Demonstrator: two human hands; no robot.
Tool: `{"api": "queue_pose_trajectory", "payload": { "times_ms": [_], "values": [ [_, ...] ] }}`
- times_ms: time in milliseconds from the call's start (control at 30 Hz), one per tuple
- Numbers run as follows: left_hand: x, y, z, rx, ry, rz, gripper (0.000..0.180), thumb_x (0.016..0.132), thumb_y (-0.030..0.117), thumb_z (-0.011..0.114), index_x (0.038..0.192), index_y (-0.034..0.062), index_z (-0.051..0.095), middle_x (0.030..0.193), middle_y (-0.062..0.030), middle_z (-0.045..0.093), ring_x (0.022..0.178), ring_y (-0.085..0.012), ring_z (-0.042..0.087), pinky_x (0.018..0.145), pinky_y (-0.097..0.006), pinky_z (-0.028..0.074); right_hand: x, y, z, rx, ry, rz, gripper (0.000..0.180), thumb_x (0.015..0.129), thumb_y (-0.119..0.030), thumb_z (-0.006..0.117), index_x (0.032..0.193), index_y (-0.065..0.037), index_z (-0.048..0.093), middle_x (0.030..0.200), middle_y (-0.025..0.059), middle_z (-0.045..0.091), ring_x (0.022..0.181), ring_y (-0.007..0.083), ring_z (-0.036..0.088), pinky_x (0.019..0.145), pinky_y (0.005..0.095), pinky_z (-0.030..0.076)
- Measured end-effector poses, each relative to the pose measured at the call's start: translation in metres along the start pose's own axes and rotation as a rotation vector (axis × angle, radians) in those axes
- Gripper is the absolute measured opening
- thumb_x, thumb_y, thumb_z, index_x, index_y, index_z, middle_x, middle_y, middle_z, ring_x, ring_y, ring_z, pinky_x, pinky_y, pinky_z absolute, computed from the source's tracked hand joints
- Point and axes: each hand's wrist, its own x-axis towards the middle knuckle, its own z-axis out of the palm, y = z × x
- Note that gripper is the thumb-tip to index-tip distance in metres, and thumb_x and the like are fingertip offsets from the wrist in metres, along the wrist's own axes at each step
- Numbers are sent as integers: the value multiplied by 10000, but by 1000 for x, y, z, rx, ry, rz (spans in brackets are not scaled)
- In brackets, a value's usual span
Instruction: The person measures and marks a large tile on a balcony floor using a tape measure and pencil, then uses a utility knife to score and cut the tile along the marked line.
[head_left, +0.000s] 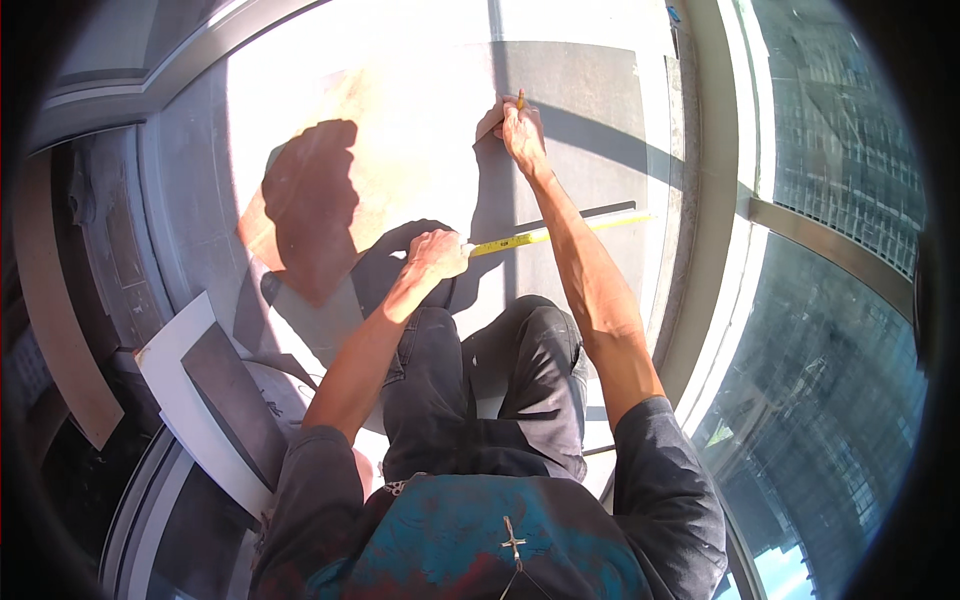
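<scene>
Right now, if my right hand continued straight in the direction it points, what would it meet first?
Your right hand, holding a pencil, seems to have a free way over the far edge of the gray panel, up to the picture's top; glare leaves depth unclear.

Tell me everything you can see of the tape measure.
The tape measure shows as a narrow yellow blade with dark markings, apparently metal, drawn out fairly straight and slanting up to the right. Its left end meets the closed left hand, which hides any case. Its middle passes behind the right forearm; its far end, pale in glare, reaches near the grey panel's right edge.
</scene>
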Motion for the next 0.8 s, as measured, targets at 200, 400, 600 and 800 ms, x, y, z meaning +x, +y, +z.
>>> {"api": "queue_pose_trajectory", "payload": {
  "times_ms": [200, 400, 600, 800],
  "values": [
    [18, 10, -3, -98, 0, 13, 339, 900, 362, 507, 969, 87, 693, 957, -202, 675, 927, -401, 637, 843, -480, 490, 2, -41, 75, -91, -97, 13, 350, 947, -263, 378, 920, 6, 600, 710, 201, 620, 703, 368, 611, 685, 451, 478],
    [68, -8, -78, -26, 79, -81, 490, 789, 406, 618, 1171, 99, 600, 1136, -224, 626, 1080, -377, 590, 907, -457, 467, -4, -192, 24, 186, -308, -80, 283, 924, -228, 434, 1019, 9, 556, 931, 286, 579, 915, 467, 548, 817, 519, 439],
    [119, -6, -200, 253, 246, -78, 394, 870, 400, 490, 1035, 90, 668, 1075, -181, 658, 1028, -350, 623, 872, -460, 488, -44, -209, -93, 543, -165, -29, 434, 1013, -275, 351, 1281, 22, 520, 1018, 121, 613, 885, 213, 593, 825, 340, 454],
    [162, -2, -246, 363, 260, -81, 392, 914, 378, 450, 1093, 94, 651, 1062, -171, 661, 1004, -353, 624, 863, -465, 482, -84, -129, -128, 505, -58, 346, 462, 1022, -357, 344, 1285, -31, 539, 1035, 88, 594, 859, 147, 581, 780, 292, 463]
  ]
}}
